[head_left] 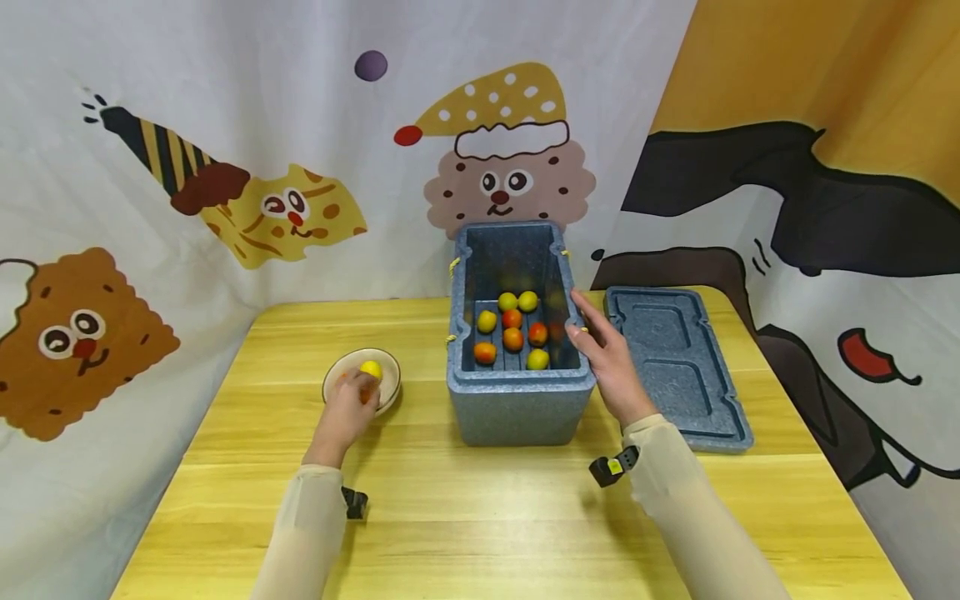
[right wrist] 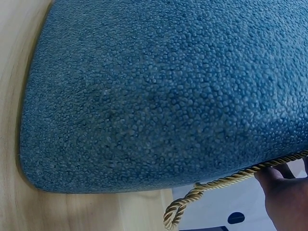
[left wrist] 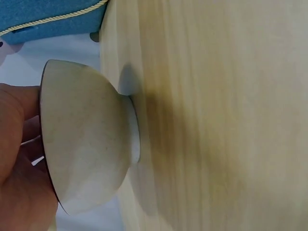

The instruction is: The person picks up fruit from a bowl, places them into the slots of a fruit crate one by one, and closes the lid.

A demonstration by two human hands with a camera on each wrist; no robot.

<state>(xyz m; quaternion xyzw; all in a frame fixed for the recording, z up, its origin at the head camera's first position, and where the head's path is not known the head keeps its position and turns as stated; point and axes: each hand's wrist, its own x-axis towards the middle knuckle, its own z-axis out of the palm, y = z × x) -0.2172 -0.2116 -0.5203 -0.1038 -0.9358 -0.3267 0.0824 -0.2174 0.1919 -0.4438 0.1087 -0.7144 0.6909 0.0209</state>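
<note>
A cream bowl (head_left: 389,393) with a dark rim stands on the table left of a grey-blue foam box (head_left: 525,417). My left hand (head_left: 348,419) reaches over the rim, its fingers down inside the bowl. Beside the fingers shows a yellow fruit (head_left: 371,368), with an orange-red fruit (head_left: 367,395) at the fingertips; I cannot tell whether they pinch it. In the left wrist view the bowl (left wrist: 84,139) hides the fingertips. My right hand (head_left: 611,362) rests on the box's right rim, thumb and forefinger spread. Inside the box lie several small round fruits, including an orange-red one (head_left: 513,339).
Right of the box, its grey-blue lid (head_left: 675,367) lies flat on the wooden table (head_left: 480,517). A twisted yellow rope (right wrist: 231,179) runs along the box's side by the right hand. A printed cloth (head_left: 300,83) hangs behind the table.
</note>
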